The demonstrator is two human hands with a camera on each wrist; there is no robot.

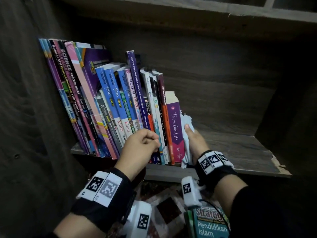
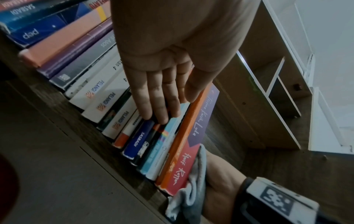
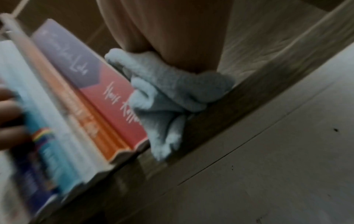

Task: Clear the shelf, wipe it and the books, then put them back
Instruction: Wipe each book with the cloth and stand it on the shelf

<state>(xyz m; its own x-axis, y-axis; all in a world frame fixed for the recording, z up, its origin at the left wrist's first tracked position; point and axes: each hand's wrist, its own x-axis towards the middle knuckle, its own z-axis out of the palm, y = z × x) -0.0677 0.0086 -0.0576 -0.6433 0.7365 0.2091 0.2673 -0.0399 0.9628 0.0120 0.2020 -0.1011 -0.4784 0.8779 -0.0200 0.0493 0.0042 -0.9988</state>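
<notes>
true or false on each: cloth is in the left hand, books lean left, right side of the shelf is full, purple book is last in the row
1. The cloth is in the left hand. False: the right hand presses it against the purple book.
2. The books lean left. True.
3. The right side of the shelf is full. False: it is bare.
4. The purple book ends the row. True.
</notes>
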